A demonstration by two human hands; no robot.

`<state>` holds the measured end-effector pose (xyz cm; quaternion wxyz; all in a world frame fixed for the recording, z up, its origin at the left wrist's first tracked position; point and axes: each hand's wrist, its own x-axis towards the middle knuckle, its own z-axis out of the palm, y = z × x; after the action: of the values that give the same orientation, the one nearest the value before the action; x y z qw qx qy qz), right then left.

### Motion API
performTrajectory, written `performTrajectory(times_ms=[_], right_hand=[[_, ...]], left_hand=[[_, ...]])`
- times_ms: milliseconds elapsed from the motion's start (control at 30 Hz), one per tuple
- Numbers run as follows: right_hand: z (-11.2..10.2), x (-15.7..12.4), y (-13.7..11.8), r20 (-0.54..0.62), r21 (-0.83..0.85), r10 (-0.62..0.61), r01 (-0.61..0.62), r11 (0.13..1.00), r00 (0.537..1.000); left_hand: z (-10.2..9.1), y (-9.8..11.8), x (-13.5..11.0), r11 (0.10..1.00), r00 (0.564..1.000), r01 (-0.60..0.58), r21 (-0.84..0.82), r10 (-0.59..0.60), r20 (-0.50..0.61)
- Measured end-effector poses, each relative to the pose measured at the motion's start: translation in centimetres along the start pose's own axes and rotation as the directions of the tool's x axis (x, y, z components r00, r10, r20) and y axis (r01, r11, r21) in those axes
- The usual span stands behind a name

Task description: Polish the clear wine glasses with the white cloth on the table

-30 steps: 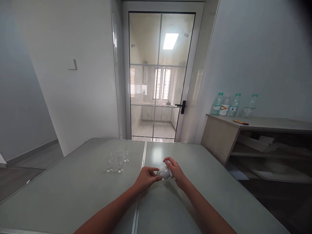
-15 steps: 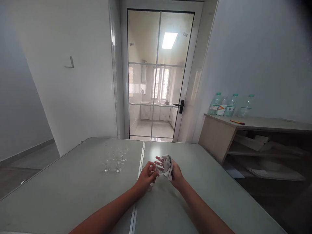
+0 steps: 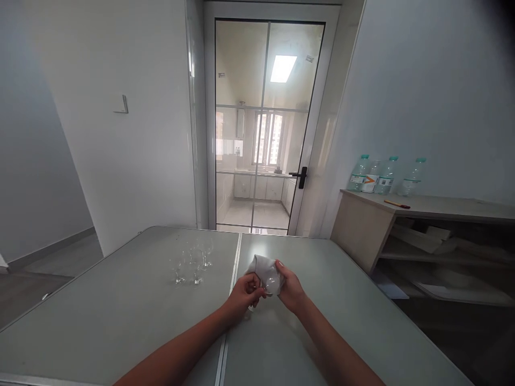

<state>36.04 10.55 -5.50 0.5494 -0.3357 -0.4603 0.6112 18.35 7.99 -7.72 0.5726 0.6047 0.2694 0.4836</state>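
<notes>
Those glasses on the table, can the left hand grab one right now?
Probably not just now: the left hand looks busy holding another glass. If it were free, nothing seems to block the way to those glasses.

At six o'clock, the left hand [image 3: 242,293] hides most of the stem of the held glass [image 3: 272,284]; the cloth [image 3: 264,263] conceals several fingers of the right hand [image 3: 293,292]. The left forearm [image 3: 183,344] leaves the bottom edge at seven, the right forearm [image 3: 335,343] at five. Standing glasses [image 3: 197,280] at eight: outlines too faint to count. Bottle labels [image 3: 385,182] at three: illegible. Cabinet [image 3: 360,228] at four: cut by the right edge, lower interior indistinct.
</notes>
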Motion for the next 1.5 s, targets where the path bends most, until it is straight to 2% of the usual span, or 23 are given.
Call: performTrajectory(times_ms=[67,167,267,367,433,500,633,733,833,900,1000,1100,1167,1200,1233,1300,1367,1433,1467,1500], right_hand=[[0.8,-0.3,-0.2,0.054,0.027,-0.006,0.005,1.0,0.999],[0.8,-0.7,-0.8,-0.018,0.03,-0.104,0.105,0.994,0.994],[0.0,-1.2,-1.5,-0.009,-0.02,-0.142,0.142,0.99,0.99],[-0.5,-1.6,-1.6,0.156,-0.093,-0.016,0.031,0.995,0.988],[-0.4,-1.7,-1.5,0.22,-0.098,0.043,-0.022,0.995,0.975],[-0.1,-1.7,-1.5,0.186,-0.074,0.029,-0.015,0.997,0.982],[0.5,-1.4,-1.8,0.04,-0.027,-0.086,0.087,0.996,0.995],[0.5,-1.4,-1.5,0.015,-0.046,-0.17,0.171,0.984,0.985],[0.4,-1.6,-0.9,0.029,-0.176,-0.266,0.267,0.948,0.964],[0.3,-1.7,-0.7,0.087,-0.299,-0.361,0.37,0.88,0.928],[0.3,-1.8,-1.3,0.322,-0.469,-0.48,0.578,0.668,0.816],[0.4,-1.9,-2.2,0.573,-0.539,-0.433,0.718,0.441,0.696],[0.4,-1.8,-2.4,0.643,-0.552,-0.385,0.749,0.367,0.663],[0.4,-1.8,-2.3,0.644,-0.565,-0.375,0.745,0.355,0.667],[0.4,-1.8,-2.1,0.621,-0.586,-0.376,0.726,0.36,0.688],[0.3,-1.7,-1.7,0.498,-0.636,-0.385,0.629,0.448,0.777],[0.2,-1.6,-1.4,0.311,-0.593,-0.343,0.463,0.659,0.886],[0.1,-1.6,-1.3,0.148,-0.378,-0.227,0.268,0.886,0.962],[0.1,-1.6,-1.2,0.094,-0.228,-0.174,0.191,0.955,0.98],[0.2,-1.6,-1.2,0.051,-0.08,-0.14,0.144,0.986,0.989]], left_hand=[[-0.4,-0.2,0.4,1.0,0.999,0.008,-0.026,-0.01,-0.048],[-0.9,0.2,0.7,0.997,0.997,0.045,-0.067,-0.049,-0.058],[-1.1,1.0,0.2,0.985,0.982,0.173,-0.027,-0.17,0.086],[-0.8,1.7,-0.5,0.959,0.929,0.283,0.033,-0.282,0.24],[-0.6,1.8,-0.8,0.959,0.922,0.284,0.015,-0.278,0.27],[-0.5,1.6,-0.7,0.969,0.945,0.247,-0.034,-0.232,0.231],[-0.5,0.9,-0.1,0.967,0.984,0.175,-0.184,-0.166,0.06],[-0.6,0.4,0.3,0.946,0.989,0.109,-0.306,-0.132,-0.058],[-0.8,0.2,0.4,0.938,0.982,0.073,-0.34,-0.127,-0.138],[-0.9,0.1,0.4,0.939,0.973,0.086,-0.333,-0.151,-0.173],[-1.0,-0.3,0.6,0.959,0.961,0.105,-0.262,-0.166,-0.222],[-0.7,-0.5,0.5,0.994,0.971,0.085,-0.063,-0.097,-0.219],[-0.3,-0.3,0.1,0.992,0.977,0.016,0.128,0.012,-0.213],[0.0,-0.1,-0.2,0.973,0.976,-0.024,0.23,0.073,-0.207],[0.3,0.2,-0.5,0.944,0.974,-0.056,0.326,0.124,-0.192],[0.8,0.9,-1.2,0.883,0.976,-0.073,0.464,0.158,-0.147],[1.1,1.4,-1.7,0.86,0.981,-0.057,0.508,0.144,-0.133],[1.1,1.5,-1.7,0.885,0.982,-0.05,0.462,0.129,-0.142],[1.1,1.5,-1.6,0.914,0.982,-0.048,0.403,0.117,-0.15],[1.0,1.3,-1.4,0.945,0.983,-0.045,0.323,0.1,-0.156]])
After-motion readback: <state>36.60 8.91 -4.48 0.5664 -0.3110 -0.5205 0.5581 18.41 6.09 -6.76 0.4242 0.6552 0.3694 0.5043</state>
